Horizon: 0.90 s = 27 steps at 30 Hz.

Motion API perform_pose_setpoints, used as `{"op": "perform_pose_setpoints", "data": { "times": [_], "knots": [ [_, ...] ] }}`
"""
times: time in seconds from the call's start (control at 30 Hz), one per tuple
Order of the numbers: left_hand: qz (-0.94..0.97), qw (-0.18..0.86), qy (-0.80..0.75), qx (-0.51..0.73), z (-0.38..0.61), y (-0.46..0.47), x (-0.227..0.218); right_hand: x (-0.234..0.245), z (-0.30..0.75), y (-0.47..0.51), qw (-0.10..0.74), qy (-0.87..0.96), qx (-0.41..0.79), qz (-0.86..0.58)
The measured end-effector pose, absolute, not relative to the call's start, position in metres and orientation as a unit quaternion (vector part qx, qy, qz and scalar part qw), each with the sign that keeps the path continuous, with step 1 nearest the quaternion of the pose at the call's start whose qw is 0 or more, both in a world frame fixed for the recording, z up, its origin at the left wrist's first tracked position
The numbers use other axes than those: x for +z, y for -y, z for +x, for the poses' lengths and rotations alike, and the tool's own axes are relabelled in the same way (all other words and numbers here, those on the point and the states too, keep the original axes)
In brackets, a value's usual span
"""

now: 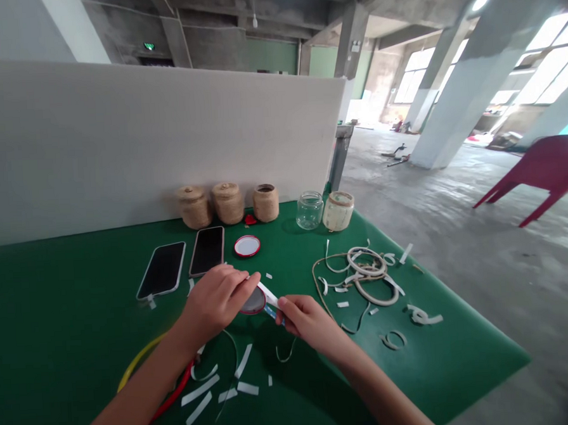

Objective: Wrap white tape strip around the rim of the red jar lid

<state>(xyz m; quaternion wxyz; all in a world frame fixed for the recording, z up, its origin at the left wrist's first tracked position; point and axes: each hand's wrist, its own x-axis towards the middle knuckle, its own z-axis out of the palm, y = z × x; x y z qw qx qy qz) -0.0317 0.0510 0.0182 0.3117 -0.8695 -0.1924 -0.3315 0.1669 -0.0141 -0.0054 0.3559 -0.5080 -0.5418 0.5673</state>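
A narrow white strip (268, 294) stretches between my two hands above the table. My right hand (309, 322) pinches its near end between thumb and fingers. My left hand (216, 298) is closed at the far end, its fingertips partly hiding the strip. Below the strip is a round red-rimmed lid (254, 303), partly covered by my left hand; I cannot tell whether the hand touches it. A bluish piece (271, 312) shows beside my right fingers, too small to name. Loose white strips (244, 360) lie on the green table nearer to me.
Twine-wrapped jars (229, 204), a clear glass jar (309, 211) and a pale covered jar (338, 211) line the back. Two phones (161, 271) and another lid (247, 245) lie before them. Tape rolls (366, 263) and cord are at right. Red-handled scissors (176, 390) lie under my left arm.
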Motion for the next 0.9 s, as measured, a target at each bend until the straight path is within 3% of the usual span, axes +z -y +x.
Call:
{"op": "perform_pose_setpoints", "data": {
  "times": [0.47, 0.9],
  "knots": [
    [-0.81, 0.307, 0.253, -0.43, -0.025, -0.047, 0.012, -0.009, 0.161, 0.016, 0.381, 0.556, 0.555, -0.487],
    [-0.808, 0.292, 0.268, -0.436, -0.029, -0.048, 0.007, -0.004, 0.166, 0.015, 0.396, 0.538, 0.532, -0.52]
  ]
}}
